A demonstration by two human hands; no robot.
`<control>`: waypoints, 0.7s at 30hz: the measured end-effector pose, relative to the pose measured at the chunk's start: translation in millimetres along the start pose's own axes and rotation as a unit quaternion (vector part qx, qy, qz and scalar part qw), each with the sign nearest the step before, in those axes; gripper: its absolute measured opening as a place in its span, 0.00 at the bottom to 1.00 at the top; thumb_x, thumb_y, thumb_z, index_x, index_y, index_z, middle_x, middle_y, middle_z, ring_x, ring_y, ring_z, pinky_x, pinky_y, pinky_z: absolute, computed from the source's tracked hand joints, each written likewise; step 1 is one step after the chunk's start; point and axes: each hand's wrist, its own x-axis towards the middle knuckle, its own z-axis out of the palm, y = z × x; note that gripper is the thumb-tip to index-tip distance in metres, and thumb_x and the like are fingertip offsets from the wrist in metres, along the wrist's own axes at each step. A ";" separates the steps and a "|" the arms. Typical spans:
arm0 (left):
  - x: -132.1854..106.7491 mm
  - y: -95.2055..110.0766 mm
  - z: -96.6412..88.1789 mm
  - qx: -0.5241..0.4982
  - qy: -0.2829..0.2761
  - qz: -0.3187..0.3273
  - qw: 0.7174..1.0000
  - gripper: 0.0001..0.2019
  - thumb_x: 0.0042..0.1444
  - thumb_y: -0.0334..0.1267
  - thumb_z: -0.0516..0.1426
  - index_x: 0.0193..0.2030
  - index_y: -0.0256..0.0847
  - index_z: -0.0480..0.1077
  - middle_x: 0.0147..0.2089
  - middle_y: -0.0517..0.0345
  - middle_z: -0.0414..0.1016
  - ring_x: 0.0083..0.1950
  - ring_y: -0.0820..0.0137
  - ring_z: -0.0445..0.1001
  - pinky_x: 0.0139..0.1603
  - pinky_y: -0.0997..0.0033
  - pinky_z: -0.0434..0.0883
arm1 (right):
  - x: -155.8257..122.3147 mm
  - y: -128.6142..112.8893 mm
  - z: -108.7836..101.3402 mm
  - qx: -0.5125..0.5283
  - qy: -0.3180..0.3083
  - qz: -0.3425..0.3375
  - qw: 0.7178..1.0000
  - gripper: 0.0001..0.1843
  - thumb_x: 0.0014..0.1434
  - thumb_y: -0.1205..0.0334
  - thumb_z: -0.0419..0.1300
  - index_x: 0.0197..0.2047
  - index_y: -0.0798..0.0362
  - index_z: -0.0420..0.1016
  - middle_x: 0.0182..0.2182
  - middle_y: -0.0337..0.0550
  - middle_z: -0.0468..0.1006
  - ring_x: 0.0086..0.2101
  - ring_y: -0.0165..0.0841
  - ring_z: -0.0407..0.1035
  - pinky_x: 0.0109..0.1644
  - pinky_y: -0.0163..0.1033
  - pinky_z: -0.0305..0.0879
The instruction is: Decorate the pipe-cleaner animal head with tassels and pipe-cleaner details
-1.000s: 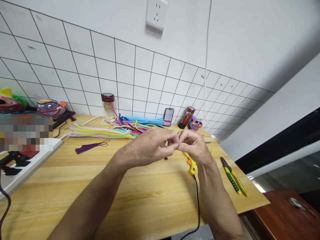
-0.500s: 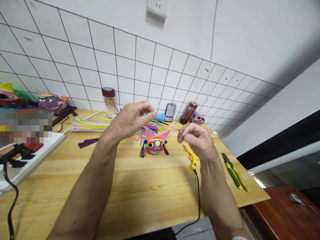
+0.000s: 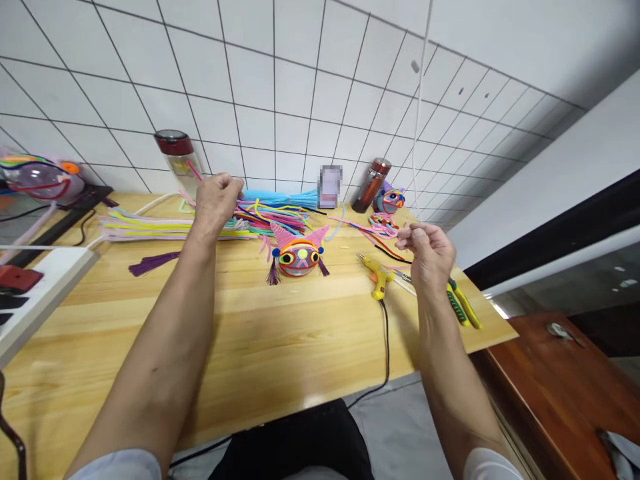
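Note:
My left hand [image 3: 216, 205] is closed above the heap of coloured pipe cleaners [image 3: 275, 219]; its fingertips are turned away, so what they hold, if anything, is hidden. To the right, my right hand [image 3: 429, 252] has thumb and fingers pinched together over the table, and I cannot make out anything between them. Between the hands stands a small cat-like ornament [image 3: 299, 260] with pink ears, ringed eyes and purple tassels; neither hand touches it. A yellow glue gun [image 3: 379, 275] lies left of my right hand. Yellow-green pliers [image 3: 464, 303] lie partly behind my right wrist.
A glass bottle [image 3: 177, 163], a phone [image 3: 330, 187] and a red-brown flask [image 3: 373, 185] stand along the tiled wall. Another ornament [image 3: 390, 199] sits beside the flask. Purple tassel strands [image 3: 153, 263] lie at left, near a white power strip [image 3: 45, 293]. The glue gun's black cord [image 3: 387, 347] hangs over the front edge.
My hands have moved apart, the left going left over the pipe cleaners and the right going right. The view has shifted downward. The ornament and glue gun stay on the table.

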 end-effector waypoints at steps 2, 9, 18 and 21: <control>3.3 -16.4 8.4 0.014 0.015 -0.038 0.999 0.15 0.67 0.42 0.56 0.28 0.42 0.67 0.28 0.59 0.71 0.34 0.67 0.71 0.39 0.66 0.67 | 0.5 24.2 -7.3 -0.019 0.039 0.021 0.999 0.24 0.53 0.41 0.76 0.37 0.52 0.78 0.27 0.38 0.84 0.23 0.30 0.75 0.31 0.37 0.74; 5.3 -61.7 24.6 0.058 0.040 -0.060 0.996 0.08 0.64 0.36 0.59 0.34 0.42 0.66 0.31 0.63 0.70 0.36 0.70 0.69 0.45 0.69 0.67 | -2.6 56.9 -26.0 -0.072 0.083 0.034 0.993 0.23 0.57 0.42 0.74 0.28 0.51 0.75 0.19 0.34 0.76 0.21 0.29 0.70 0.31 0.36 0.71; -5.1 -83.8 35.0 0.074 0.096 0.007 0.993 0.09 0.65 0.28 0.53 0.41 0.41 0.74 0.39 0.57 0.82 0.49 0.63 0.79 0.57 0.66 0.70 | -1.8 62.0 -28.1 -0.072 0.081 0.030 0.994 0.15 0.65 0.46 0.66 0.39 0.49 0.77 0.28 0.35 0.80 0.24 0.29 0.71 0.29 0.35 0.68; -4.2 -87.9 38.2 0.066 0.119 0.012 0.991 0.13 0.62 0.24 0.51 0.40 0.41 0.75 0.45 0.51 0.84 0.54 0.59 0.80 0.61 0.62 0.71 | 0.4 66.7 -29.4 -0.092 0.071 0.034 0.993 0.11 0.64 0.51 0.65 0.42 0.50 0.77 0.25 0.32 0.75 0.23 0.28 0.68 0.29 0.34 0.66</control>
